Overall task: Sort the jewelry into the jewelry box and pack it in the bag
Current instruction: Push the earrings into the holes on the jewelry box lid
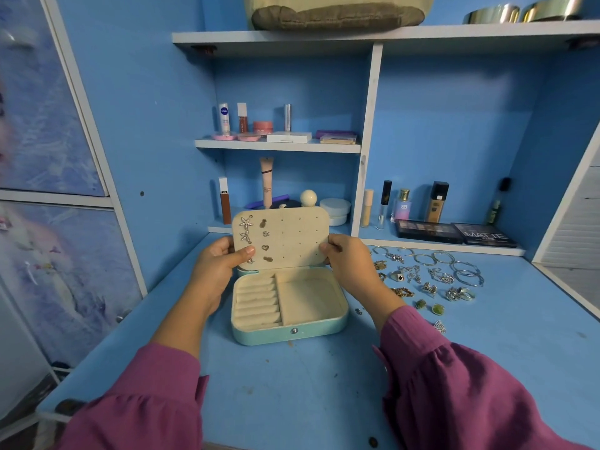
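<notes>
I am holding the earring panel [285, 237] by its 2 short edges, left hand [216, 264] and right hand [349, 259] pinching; loose rings [454, 292] are lying right, nearer my right hand.

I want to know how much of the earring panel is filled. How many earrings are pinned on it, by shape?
On the earring panel, held by the left hand and right hand:
Starfish earrings: 2
Pineapple earring: 1
Heart earring: 1
Other small studs, shape too small to tell: 3
Total: 7
</notes>
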A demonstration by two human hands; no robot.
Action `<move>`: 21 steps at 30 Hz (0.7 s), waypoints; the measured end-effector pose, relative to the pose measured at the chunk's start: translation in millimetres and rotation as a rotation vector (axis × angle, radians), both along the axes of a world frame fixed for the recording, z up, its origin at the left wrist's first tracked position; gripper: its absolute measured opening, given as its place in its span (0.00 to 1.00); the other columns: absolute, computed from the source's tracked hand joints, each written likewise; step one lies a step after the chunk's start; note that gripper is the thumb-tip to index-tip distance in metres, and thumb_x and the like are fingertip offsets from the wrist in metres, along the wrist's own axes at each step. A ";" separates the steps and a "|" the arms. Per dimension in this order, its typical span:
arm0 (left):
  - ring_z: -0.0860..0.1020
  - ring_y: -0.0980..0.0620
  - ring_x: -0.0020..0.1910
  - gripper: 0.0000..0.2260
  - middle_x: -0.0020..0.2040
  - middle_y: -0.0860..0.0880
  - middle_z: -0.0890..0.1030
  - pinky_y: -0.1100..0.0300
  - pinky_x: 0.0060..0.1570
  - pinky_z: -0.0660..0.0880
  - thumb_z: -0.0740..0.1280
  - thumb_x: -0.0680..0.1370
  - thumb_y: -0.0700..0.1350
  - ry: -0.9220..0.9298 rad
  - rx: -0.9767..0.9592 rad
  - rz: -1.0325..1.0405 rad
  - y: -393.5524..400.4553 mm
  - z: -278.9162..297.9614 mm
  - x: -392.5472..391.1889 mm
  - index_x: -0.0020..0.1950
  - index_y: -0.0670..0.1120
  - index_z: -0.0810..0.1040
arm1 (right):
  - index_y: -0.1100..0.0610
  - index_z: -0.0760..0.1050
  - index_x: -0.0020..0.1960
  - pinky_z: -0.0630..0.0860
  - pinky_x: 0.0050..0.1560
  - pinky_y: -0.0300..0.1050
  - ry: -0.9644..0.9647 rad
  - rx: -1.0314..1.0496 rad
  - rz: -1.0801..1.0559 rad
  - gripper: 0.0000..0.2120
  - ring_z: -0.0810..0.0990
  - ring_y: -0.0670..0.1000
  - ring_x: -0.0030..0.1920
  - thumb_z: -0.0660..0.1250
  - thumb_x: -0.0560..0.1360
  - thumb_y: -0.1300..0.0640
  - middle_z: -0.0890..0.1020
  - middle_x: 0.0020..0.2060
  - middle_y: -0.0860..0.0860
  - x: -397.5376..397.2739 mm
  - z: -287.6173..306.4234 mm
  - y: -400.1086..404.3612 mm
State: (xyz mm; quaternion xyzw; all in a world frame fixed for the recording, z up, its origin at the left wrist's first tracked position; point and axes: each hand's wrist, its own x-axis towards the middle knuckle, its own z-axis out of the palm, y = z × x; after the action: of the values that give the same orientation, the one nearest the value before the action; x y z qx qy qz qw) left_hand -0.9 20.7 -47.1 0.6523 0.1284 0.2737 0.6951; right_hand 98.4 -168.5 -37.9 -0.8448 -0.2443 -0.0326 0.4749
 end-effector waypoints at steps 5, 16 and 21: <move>0.80 0.61 0.30 0.06 0.39 0.51 0.84 0.71 0.25 0.70 0.68 0.75 0.33 0.018 0.005 0.025 0.9 -0.9 -0.9 0.50 0.41 0.79 | 0.59 0.76 0.47 0.68 0.35 0.40 0.005 0.018 -0.020 0.08 0.77 0.55 0.41 0.59 0.80 0.59 0.77 0.37 0.54 -2.5 -2.6 2.4; 0.81 0.60 0.31 0.06 0.45 0.46 0.84 0.70 0.25 0.70 0.68 0.76 0.36 0.078 0.020 0.024 7.2 -4.7 2.0 0.51 0.40 0.81 | 0.60 0.69 0.68 0.71 0.46 0.44 0.010 0.035 -0.094 0.16 0.75 0.53 0.47 0.57 0.81 0.61 0.80 0.52 0.57 -15.7 -6.6 9.1; 0.83 0.50 0.47 0.06 0.49 0.46 0.84 0.56 0.51 0.78 0.66 0.78 0.37 0.095 0.060 -0.007 9.7 -9.1 3.3 0.53 0.42 0.80 | 0.60 0.73 0.63 0.67 0.42 0.41 0.008 0.022 -0.093 0.13 0.73 0.51 0.43 0.57 0.81 0.61 0.79 0.46 0.55 -13.9 -9.1 10.4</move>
State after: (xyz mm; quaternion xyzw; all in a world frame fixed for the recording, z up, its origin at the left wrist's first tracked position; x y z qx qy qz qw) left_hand 2.5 30.3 -56.1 0.6854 0.1507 0.2437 0.6695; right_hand 84.5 -158.1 -47.0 -0.8502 -0.2025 -0.0537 0.4830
